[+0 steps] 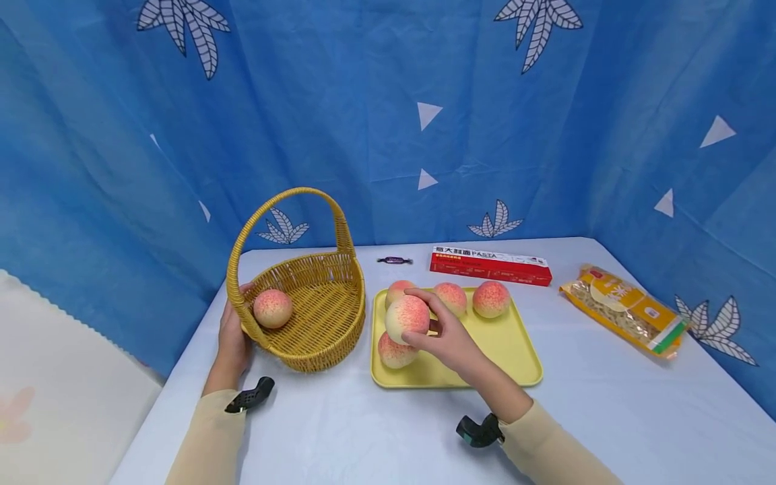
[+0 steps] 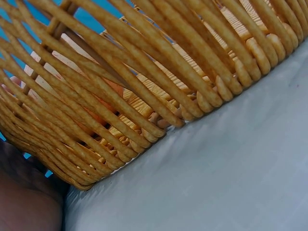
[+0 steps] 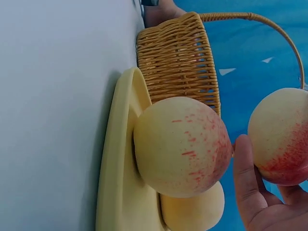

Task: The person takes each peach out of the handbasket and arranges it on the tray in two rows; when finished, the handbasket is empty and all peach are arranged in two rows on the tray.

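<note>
A pink-and-cream peach (image 1: 407, 319) is held between the thumb and fingers of my right hand (image 1: 445, 337), above the left part of a yellow tray (image 1: 503, 350). In the right wrist view this held peach (image 3: 284, 137) is at the right, above a peach lying in the tray (image 3: 187, 147). My left hand (image 1: 233, 340) rests against the outer left side of a woven basket (image 1: 315, 360) with a tall handle. Inside the basket, at its left, lies one peach (image 1: 273, 308). Basket slats partly hide the left fingers in the left wrist view.
Several peaches lie in the tray, including one (image 1: 492, 299) at its back. Behind it sit a red pasta box (image 1: 491, 266) and a purple-wrapped candy (image 1: 395, 260). A yellow bag of dry food (image 1: 624, 310) lies at the right. A blue curtain (image 1: 388, 121) hangs behind the table.
</note>
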Demonstrator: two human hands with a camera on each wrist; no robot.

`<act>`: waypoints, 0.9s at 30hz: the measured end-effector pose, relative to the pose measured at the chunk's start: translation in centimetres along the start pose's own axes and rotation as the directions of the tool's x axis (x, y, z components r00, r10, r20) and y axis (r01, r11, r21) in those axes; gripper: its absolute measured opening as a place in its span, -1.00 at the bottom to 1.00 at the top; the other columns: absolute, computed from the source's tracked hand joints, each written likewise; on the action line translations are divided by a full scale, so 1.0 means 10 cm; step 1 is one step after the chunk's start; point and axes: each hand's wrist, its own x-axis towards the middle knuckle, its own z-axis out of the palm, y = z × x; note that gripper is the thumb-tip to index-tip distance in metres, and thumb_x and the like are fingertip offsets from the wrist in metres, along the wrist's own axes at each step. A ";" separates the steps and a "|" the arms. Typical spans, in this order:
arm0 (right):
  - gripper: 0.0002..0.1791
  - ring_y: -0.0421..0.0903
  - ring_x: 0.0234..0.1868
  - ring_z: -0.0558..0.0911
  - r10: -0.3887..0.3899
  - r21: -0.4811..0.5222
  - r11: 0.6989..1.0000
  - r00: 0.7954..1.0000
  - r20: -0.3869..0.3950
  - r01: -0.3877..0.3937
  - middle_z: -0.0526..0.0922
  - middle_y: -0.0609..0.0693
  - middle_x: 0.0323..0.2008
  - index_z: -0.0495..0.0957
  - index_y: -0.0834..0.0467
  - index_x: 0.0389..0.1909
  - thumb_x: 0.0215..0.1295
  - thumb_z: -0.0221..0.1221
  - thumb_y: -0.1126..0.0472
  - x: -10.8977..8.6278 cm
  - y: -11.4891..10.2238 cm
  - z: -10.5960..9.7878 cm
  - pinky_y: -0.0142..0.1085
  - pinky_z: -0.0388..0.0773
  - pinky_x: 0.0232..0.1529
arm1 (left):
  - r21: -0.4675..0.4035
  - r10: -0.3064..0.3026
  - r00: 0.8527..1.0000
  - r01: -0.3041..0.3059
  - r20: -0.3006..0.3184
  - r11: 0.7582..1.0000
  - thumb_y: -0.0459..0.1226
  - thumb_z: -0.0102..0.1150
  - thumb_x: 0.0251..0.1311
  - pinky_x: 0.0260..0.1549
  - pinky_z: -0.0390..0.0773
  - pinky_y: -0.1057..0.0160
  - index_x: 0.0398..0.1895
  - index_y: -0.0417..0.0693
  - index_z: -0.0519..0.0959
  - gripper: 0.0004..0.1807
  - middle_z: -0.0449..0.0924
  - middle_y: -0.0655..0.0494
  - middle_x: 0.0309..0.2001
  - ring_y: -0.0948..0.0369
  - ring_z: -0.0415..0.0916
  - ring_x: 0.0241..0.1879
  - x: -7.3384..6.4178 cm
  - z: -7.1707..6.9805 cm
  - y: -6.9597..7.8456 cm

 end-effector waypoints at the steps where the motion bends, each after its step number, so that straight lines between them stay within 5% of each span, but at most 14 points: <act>1: -0.25 0.09 0.21 0.51 -0.011 0.002 1.000 1.000 0.000 0.011 0.32 -0.11 0.36 0.27 -0.41 0.35 0.21 0.38 0.03 -0.01 0.01 -0.01 -0.15 0.66 0.02 | 0.001 0.001 1.000 -0.001 -0.003 1.000 -0.14 -0.28 0.55 0.19 0.23 0.43 0.45 0.14 0.26 -0.54 0.20 0.20 0.40 0.26 0.12 0.40 0.00 0.00 0.00; 8: -0.22 0.12 0.17 0.52 -0.069 0.034 0.997 0.998 -0.013 0.069 0.29 0.02 0.38 0.23 -0.20 0.43 0.24 0.35 0.15 -0.07 0.09 -0.13 -0.14 0.69 -0.08 | -0.013 -0.026 1.000 0.026 -0.013 1.000 -0.14 -0.26 0.55 0.21 0.21 0.42 0.44 0.17 0.26 -0.55 0.18 0.20 0.42 0.28 0.10 0.42 0.01 0.02 -0.01; 19: -0.25 0.09 0.13 0.53 -0.027 0.022 0.999 0.997 -0.065 0.029 0.29 0.01 0.37 0.24 -0.24 0.42 0.26 0.33 0.11 -0.17 0.22 -0.29 -0.14 0.70 -0.14 | 0.000 -0.020 1.000 0.020 -0.012 1.000 -0.19 -0.28 0.54 0.20 0.22 0.42 0.44 0.16 0.27 -0.55 0.22 0.20 0.39 0.27 0.12 0.40 0.02 0.00 -0.02; 27: -0.31 0.05 -0.08 0.63 -0.004 -0.051 0.999 0.997 -0.075 0.000 0.35 0.06 0.32 0.32 -0.18 0.37 0.24 0.35 0.08 -0.22 0.29 -0.37 -0.20 0.70 -0.21 | 0.007 -0.020 1.000 0.020 -0.013 1.000 -0.16 -0.26 0.53 0.32 0.15 0.32 0.44 0.19 0.28 -0.54 0.23 0.23 0.40 0.28 0.11 0.42 0.00 0.00 0.00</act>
